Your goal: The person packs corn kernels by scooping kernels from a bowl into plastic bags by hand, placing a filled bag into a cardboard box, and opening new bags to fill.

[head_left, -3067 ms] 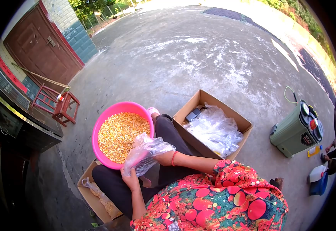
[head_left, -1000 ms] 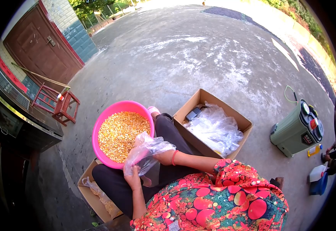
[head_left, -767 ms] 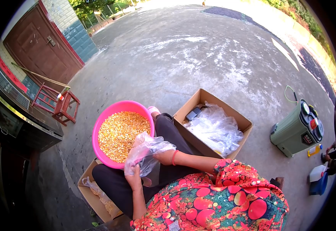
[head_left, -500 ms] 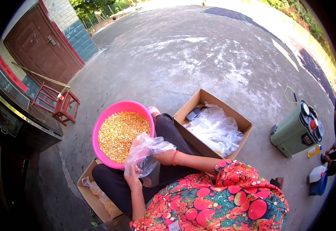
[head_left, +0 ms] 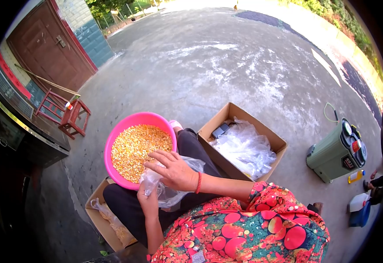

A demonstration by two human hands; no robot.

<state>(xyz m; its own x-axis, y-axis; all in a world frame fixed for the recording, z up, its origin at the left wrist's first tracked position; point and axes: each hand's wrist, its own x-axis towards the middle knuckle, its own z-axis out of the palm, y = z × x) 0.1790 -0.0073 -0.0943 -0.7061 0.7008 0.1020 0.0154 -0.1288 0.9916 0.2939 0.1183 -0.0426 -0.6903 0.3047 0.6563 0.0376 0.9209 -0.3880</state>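
My left hand (head_left: 148,202) grips the edge of a clear plastic bag (head_left: 175,198) over my lap, its fingers closed on the film. Above the bag is my right hand (head_left: 177,173), a red beaded bracelet on its wrist, its fingers stretched out and spread toward the basin. The bag's film shows on both sides of this hand; whether the palm touches it is hidden. A pink basin (head_left: 108,153) of yellow corn kernels (head_left: 134,147) stands just beyond my hands, against my legs.
To the right, a cardboard box (head_left: 215,119) holds crumpled clear bags (head_left: 246,144) and a small dark object. Another box (head_left: 96,193) by my left knee contains bagged kernels. Farther right stand a green tank sprayer (head_left: 331,149) and a yellow bottle (head_left: 356,176). A red chair (head_left: 71,116) is at left.
My right hand has let go of the bag's side and moved left and up over it, fingers now spread. My left hand has shifted slightly left, still holding the bag.
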